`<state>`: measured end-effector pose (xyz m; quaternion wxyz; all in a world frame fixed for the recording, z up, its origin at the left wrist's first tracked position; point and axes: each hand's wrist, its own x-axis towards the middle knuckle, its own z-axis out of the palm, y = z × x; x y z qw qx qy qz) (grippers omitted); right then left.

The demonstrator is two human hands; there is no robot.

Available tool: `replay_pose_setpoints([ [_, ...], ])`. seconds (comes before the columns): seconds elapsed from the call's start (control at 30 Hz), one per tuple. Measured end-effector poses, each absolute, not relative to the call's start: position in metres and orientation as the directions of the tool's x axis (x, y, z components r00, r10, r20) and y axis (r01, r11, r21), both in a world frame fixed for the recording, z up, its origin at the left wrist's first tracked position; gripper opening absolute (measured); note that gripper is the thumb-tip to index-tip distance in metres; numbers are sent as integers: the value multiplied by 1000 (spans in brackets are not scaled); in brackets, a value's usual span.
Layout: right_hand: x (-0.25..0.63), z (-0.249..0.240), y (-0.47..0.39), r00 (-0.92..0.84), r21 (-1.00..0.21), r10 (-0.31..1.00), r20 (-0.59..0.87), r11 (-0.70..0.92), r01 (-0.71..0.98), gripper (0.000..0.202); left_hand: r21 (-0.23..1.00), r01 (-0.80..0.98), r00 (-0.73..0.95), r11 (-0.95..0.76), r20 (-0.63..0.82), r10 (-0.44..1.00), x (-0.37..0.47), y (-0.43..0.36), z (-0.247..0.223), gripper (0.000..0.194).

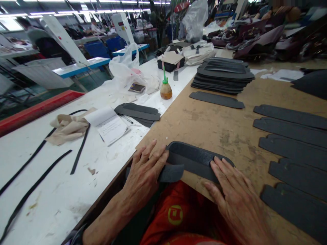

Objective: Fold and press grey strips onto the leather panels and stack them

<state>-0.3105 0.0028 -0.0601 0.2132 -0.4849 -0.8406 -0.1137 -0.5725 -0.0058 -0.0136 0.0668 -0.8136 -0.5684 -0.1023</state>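
A dark grey, round-cornered panel (189, 161) lies at the front edge of the brown board. Its upper strip looks darker and glossier than the rest. My left hand (146, 166) rests with fingers stretched out over the panel's left end, the thumb hidden. Under that hand a curved dark piece (173, 173) sticks out on both sides; whether it is joined to the panel I cannot tell. On the panel's right end my right hand (233, 190) lies flat, fingertips on the glossy strip and thumb apart near the front edge.
Several similar panels (293, 143) lie in a column at right, with a tall stack (222, 76) behind. A green-tipped glue bottle (166, 90), a notepad (109, 126), cloth (68, 127), black strips (38, 182) and a small panel pile (139, 112) lie on the white table.
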Motion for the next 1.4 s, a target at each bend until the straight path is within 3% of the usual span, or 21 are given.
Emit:
replay_pose_setpoints([
  [0.1, -312, -57, 2, -421, -21, 791, 445, 479, 878, 49, 16, 908, 401, -418, 250, 881, -557, -1, -21, 65],
  [0.43, -313, -42, 1, -357, -150, 854, 378, 437, 887, 41, 37, 924, 361, -380, 239, 901, -551, 14, -16, 58],
  [0.73, -301, -43, -3, -434, -115, 811, 391, 511, 852, 39, 74, 919, 359, -387, 245, 901, -556, -3, -15, 52],
  [0.9, -305, -37, -2, -390, -151, 826, 407, 482, 863, 35, 59, 913, 370, -404, 299, 880, -545, 2, -13, 36],
  [1.1, -304, -36, -3, -412, -110, 823, 391, 486, 867, 36, 48, 792, 585, -608, 225, 780, -533, 10, -33, 61],
  [1.23, -312, -35, -3, -436, -61, 813, 387, 494, 867, 42, 67, 794, 580, -604, 216, 785, -535, 11, -42, 63],
  [1.4, -305, -31, 2, -425, -102, 854, 300, 472, 876, 40, 87, 794, 568, -602, 248, 785, -537, 12, -41, 64],
])
